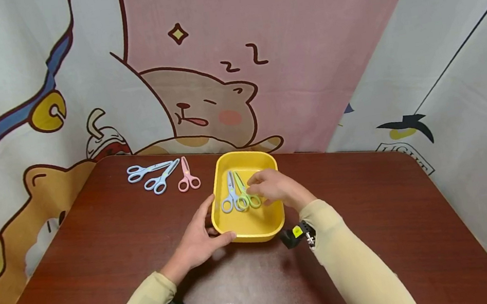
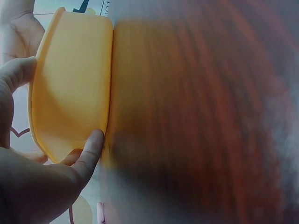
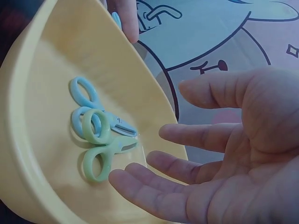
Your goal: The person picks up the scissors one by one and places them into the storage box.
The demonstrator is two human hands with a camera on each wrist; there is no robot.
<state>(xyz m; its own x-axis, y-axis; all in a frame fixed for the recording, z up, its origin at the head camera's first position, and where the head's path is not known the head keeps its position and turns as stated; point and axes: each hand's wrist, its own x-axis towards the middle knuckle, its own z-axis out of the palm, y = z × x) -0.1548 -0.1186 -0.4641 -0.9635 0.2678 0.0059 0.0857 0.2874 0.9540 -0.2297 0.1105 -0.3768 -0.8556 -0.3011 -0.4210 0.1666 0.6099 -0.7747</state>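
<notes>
A yellow plastic basket (image 1: 251,235) with rounded corners stands on the table. My left hand (image 1: 197,239) holds its near left corner, thumb at the rim and fingers (image 2: 91,147) along the outer wall. Inside lie blue scissors (image 1: 230,195) and green scissors (image 1: 244,193), side by side with their handles overlapping and blades pointing away. Over the basket's right side hovers my right hand (image 1: 274,186), its relaxed fingers spread and nothing between them. In the right wrist view those fingertips (image 3: 119,179) come close to the green scissors' handle.
Left of the basket, near the table's far edge, lie two pairs of light blue scissors (image 1: 141,172) (image 1: 163,178) and pink scissors (image 1: 187,175). A cartoon-printed cloth (image 1: 295,51) hangs behind the brown wooden table (image 1: 371,196).
</notes>
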